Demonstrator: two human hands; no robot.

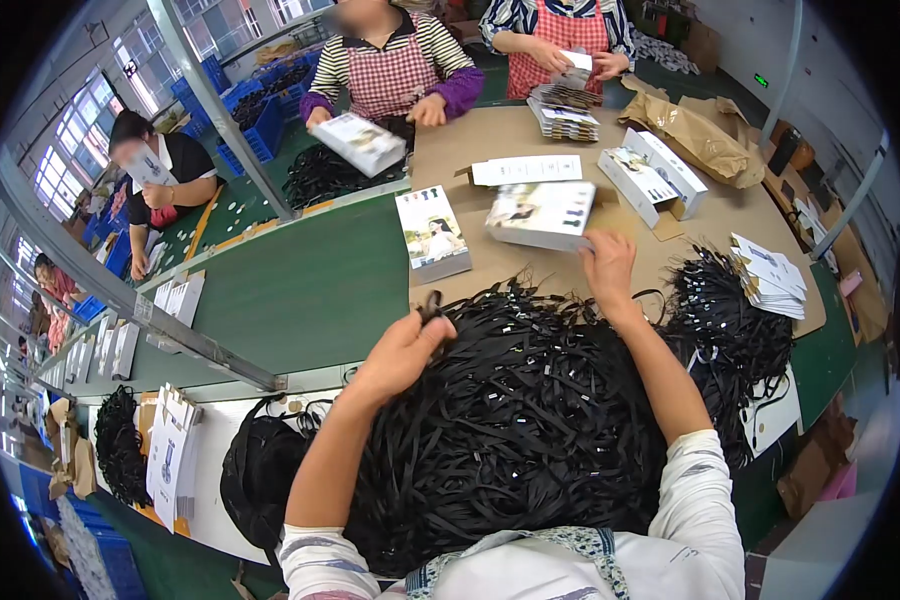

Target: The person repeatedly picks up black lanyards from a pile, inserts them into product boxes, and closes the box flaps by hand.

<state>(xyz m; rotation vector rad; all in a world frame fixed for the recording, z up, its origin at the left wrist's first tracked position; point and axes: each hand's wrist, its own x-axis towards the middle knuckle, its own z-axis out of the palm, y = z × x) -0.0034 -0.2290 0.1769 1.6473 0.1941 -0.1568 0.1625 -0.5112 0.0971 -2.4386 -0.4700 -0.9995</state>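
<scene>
A big heap of black straps [510, 420] with small shiny tips lies right in front of me. Over its upper left part, my left hand [407, 350] is closed on a small bundle of black strap. My right hand [610, 265] grips the right end of a printed white box [540, 212], which is slightly blurred and lies over the brown cardboard. Left of that box stands another printed box [433, 235]. An open white box [652, 175] sits farther right, and a white flap box [526, 171] lies just behind the held one.
Across the table a co-worker in a checked apron [390, 72] handles a printed box [358, 143]; another holds boxes by a stack [568, 112]. Crumpled brown paper [700, 140] and flat white cartons [770, 275] lie at right. A metal post [220, 105] rises at left.
</scene>
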